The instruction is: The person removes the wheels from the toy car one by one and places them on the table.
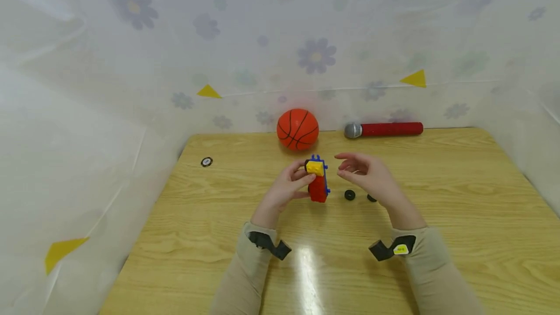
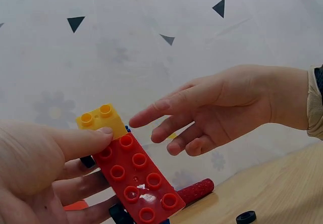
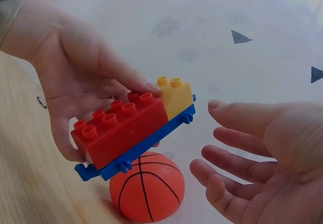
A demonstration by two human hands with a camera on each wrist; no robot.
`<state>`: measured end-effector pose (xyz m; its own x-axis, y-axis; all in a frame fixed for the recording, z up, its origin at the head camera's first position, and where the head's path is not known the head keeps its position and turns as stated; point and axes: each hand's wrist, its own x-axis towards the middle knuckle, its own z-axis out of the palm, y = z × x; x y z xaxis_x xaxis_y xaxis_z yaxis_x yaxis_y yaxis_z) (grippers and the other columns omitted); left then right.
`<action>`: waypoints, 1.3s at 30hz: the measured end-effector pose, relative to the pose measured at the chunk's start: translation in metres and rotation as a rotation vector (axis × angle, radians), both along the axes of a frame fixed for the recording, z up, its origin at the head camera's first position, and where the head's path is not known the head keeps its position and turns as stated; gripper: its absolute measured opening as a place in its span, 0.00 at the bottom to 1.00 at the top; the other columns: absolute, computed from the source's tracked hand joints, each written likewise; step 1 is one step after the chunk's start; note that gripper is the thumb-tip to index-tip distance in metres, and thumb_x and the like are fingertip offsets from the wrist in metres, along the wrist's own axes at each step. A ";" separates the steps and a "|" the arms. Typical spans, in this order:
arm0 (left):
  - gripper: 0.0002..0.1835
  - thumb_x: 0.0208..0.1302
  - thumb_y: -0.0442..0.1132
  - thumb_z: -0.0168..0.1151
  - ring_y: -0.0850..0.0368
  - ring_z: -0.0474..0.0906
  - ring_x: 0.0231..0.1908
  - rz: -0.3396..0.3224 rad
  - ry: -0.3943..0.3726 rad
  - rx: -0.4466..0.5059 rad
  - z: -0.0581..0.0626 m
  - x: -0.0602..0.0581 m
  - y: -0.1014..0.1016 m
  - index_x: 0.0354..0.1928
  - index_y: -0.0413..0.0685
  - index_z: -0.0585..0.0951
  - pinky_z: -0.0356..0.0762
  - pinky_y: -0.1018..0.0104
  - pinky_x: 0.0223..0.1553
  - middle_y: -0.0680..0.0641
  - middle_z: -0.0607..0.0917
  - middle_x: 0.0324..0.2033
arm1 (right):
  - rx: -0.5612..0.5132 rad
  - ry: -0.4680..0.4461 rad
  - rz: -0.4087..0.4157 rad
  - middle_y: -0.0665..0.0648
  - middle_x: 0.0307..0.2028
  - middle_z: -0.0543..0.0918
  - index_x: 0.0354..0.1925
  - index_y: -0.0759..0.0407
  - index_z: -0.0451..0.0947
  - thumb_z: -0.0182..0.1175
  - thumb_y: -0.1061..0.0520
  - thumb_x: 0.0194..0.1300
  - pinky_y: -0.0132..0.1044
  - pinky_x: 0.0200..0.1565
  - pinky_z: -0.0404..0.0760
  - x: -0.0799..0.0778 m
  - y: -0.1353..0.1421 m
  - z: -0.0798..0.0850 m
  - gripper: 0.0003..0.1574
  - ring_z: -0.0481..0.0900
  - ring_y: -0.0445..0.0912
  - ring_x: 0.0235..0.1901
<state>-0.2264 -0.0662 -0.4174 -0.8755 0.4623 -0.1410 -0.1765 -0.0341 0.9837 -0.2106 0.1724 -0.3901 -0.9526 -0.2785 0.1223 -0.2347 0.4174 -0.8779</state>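
My left hand holds a toy brick car up off the table, the thumb pressing its yellow sloped brick. A red brick with studs sits behind the yellow one on a blue wheel base. Black wheels show on the side by my left fingers. On the side facing my right hand, bare blue pegs stick out. My right hand hovers just right of the car, fingers loosely bent and holding nothing. Below it lie two loose black wheels, one partly hidden by the hand.
An orange toy basketball stands at the back of the wooden table. Right of it lies a red toy microphone with a grey head. A small round black-and-white disc rests at the far left. A flowered sheet hangs behind.
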 end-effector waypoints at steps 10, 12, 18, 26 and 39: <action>0.25 0.72 0.37 0.58 0.50 0.78 0.56 -0.002 0.014 -0.037 0.003 0.002 0.000 0.68 0.49 0.69 0.82 0.52 0.52 0.37 0.78 0.61 | -0.085 -0.043 0.060 0.64 0.52 0.81 0.64 0.59 0.73 0.65 0.55 0.67 0.32 0.43 0.84 0.000 -0.016 -0.003 0.29 0.82 0.50 0.45; 0.25 0.71 0.37 0.59 0.53 0.78 0.54 -0.011 0.017 -0.042 0.003 0.003 0.000 0.68 0.50 0.69 0.82 0.56 0.50 0.38 0.79 0.60 | -0.092 -0.043 0.070 0.64 0.52 0.81 0.63 0.60 0.73 0.65 0.55 0.67 0.32 0.43 0.84 0.000 -0.018 -0.004 0.29 0.82 0.49 0.44; 0.26 0.70 0.36 0.61 0.58 0.80 0.46 -0.021 0.038 -0.045 -0.001 0.004 0.001 0.68 0.49 0.70 0.82 0.64 0.43 0.38 0.81 0.55 | -0.062 -0.035 0.069 0.64 0.53 0.81 0.61 0.62 0.75 0.66 0.55 0.66 0.32 0.42 0.83 0.002 -0.022 -0.006 0.28 0.81 0.51 0.45; 0.28 0.68 0.36 0.62 0.56 0.79 0.52 -0.024 0.060 -0.065 -0.002 0.003 0.000 0.69 0.49 0.70 0.80 0.63 0.49 0.38 0.80 0.59 | -0.057 -0.031 0.041 0.63 0.50 0.82 0.60 0.64 0.76 0.65 0.55 0.67 0.28 0.46 0.81 0.004 -0.021 -0.004 0.26 0.80 0.46 0.45; 0.29 0.61 0.27 0.66 0.53 0.76 0.52 -0.042 0.128 -0.066 0.001 0.001 -0.003 0.64 0.40 0.71 0.80 0.66 0.50 0.38 0.75 0.61 | -0.276 -0.119 0.042 0.70 0.58 0.76 0.65 0.72 0.67 0.62 0.61 0.68 0.27 0.48 0.82 0.008 -0.010 -0.002 0.31 0.80 0.33 0.47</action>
<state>-0.2257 -0.0691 -0.4164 -0.8685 0.4921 -0.0604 -0.0490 0.0360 0.9982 -0.2027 0.1622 -0.3924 -0.9532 -0.2894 0.0872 -0.1356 0.1518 -0.9791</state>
